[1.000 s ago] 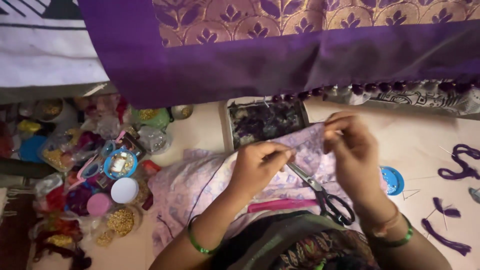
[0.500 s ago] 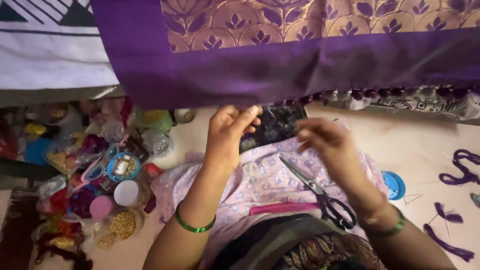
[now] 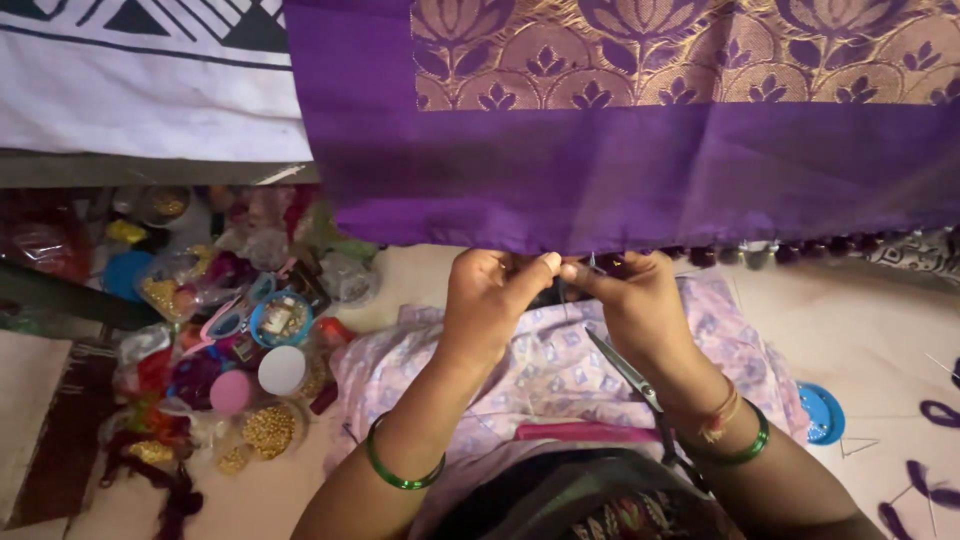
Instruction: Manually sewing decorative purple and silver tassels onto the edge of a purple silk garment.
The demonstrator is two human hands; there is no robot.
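1. The purple cloth with gold woven flowers (image 3: 640, 120) hangs across the top of the view. Its plain lower border ends just above both hands. It looks soft, light and limp, likely to slide and sag, so the firm hemmed edge seems the best place to grip.
2. The pale lilac printed cloth (image 3: 560, 370) lies across the lap beneath the forearms, also soft.
3. The left hand (image 3: 485, 295) is raised to the hem, fingers curled in, thumb and forefinger pinched together on the edge.
4. The right hand (image 3: 635, 300) meets it fingertip to fingertip, pinched shut on something fine, perhaps a needle or thread; which one I cannot tell.
5. The scissors (image 3: 640, 385) rest on the lilac cloth under the right wrist, untouched.
6. Small beaded tassels (image 3: 800, 250) dangle along the hem to the right.
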